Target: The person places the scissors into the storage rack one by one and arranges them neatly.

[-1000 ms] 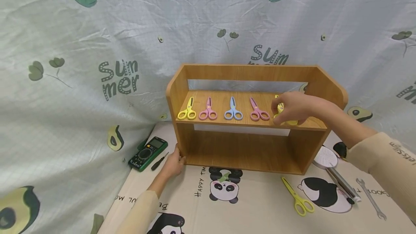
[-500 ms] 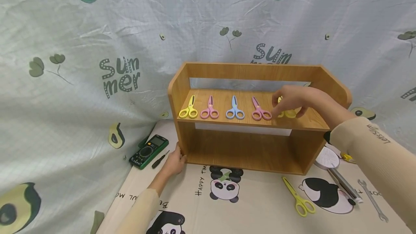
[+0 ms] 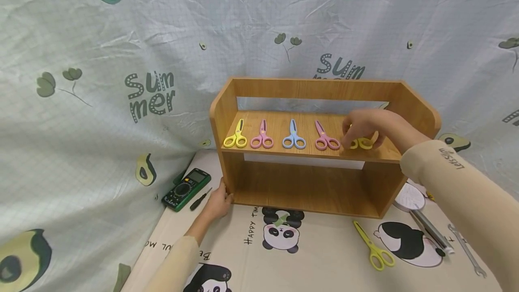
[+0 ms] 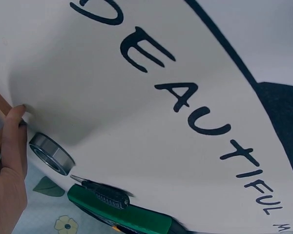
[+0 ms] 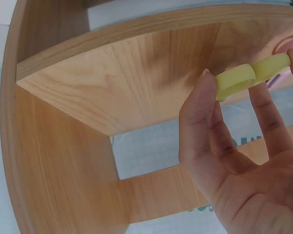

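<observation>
Head view: leaf-print backdrop cloth behind; panda-print counter [image 3: 324, 260] below, carrying wooden shelf [image 3: 312, 148]. Upper board: yellow, pink, blue and pink scissors in a row; fifth pair, yellow scissors [image 3: 361, 143], at right end under right hand [image 3: 365, 127], fingertips pinching its handles. Left hand [image 3: 216, 202] with relaxed fingers against shelf's lower left corner. Green multimeter [image 3: 185, 189] and small screwdriver [image 3: 200, 199] just beside it. Yellow scissors on counter [image 3: 375, 251], wrench [image 3: 466, 251] to the right.

Left wrist view: left hand [image 4: 10, 165] with straight finger touching shelf edge; metal bearing ring [image 4: 51, 153] and multimeter [image 4: 122, 214] near.

Right wrist view: right hand [image 5: 239, 146] pinching yellow scissors [image 5: 244, 75] over shelf board [image 5: 136, 73].
</observation>
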`<state>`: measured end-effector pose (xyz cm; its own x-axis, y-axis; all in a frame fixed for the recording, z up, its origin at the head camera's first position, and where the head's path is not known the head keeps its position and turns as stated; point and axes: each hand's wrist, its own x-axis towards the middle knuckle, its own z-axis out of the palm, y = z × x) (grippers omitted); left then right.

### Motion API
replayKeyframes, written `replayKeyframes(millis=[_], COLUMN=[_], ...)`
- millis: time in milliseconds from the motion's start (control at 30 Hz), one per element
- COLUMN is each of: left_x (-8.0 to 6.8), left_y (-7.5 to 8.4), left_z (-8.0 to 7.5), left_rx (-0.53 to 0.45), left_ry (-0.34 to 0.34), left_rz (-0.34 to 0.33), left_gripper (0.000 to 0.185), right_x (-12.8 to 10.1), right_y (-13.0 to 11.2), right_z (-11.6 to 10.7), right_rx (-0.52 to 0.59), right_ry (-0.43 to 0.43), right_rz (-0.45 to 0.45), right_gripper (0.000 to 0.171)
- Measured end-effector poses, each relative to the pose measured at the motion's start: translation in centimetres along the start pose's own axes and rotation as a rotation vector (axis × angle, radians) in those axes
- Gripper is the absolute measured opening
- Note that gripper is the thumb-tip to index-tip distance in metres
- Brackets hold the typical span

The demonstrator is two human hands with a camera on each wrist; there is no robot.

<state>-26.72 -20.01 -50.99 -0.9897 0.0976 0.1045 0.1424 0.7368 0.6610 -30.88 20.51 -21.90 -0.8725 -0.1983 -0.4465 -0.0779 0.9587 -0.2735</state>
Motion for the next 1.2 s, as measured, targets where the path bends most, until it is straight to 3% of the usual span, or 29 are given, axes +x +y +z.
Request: replayKeyframes(millis=[1200], left_x=[0.0], left_y=[0.0], left_z=[0.0], left_rx=[0.011], left_ry=[-0.011], left_rz=[-0.009], left_gripper=[0.059], right_x=[1.4], right_y=[0.5], right_z=[0.3], right_rx=[0.055], right_ry=[-0.035], right_rz=[0.027], right_gripper=[0.034])
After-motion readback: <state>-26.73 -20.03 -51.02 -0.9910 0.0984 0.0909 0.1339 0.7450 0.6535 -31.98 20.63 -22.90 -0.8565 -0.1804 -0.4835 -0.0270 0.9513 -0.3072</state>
